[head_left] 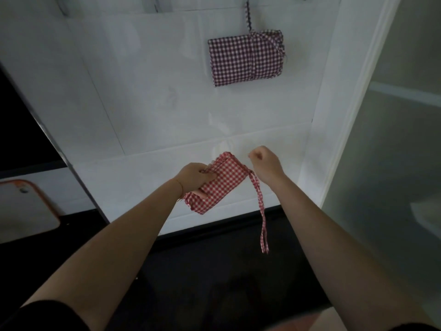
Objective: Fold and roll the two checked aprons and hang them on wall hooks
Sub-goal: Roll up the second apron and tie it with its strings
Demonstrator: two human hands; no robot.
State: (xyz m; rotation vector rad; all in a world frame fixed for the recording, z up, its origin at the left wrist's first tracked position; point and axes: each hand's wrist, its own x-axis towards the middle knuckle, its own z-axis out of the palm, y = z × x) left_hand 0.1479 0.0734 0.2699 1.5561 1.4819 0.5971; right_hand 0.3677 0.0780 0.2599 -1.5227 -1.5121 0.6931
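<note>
Left hand (pixel 194 176): fingers wrapped round the rolled red apron (pixel 220 185).
Right hand (pixel 263 162): fisted; whether it holds anything, can't tell.
Strap (pixel 260 206): dangling.
Wall (pixel 148 91): dark apron (pixel 245 58) hanging.
Table (pixel 214 259): board (pixel 26 209) far left.

We see two checked aprons. The dark red apron (pixel 245 58) is folded into a flat, tilted bundle with a strap wound round its middle, and it hangs against the white wall by a thin checked loop (pixel 248 16) that runs up to the top edge of the view. Lower down, the bright red apron (pixel 222 185) is folded into a thick, slanted packet held in the air before the wall; its strap (pixel 260 206) dangles loose from the upper right corner
</note>
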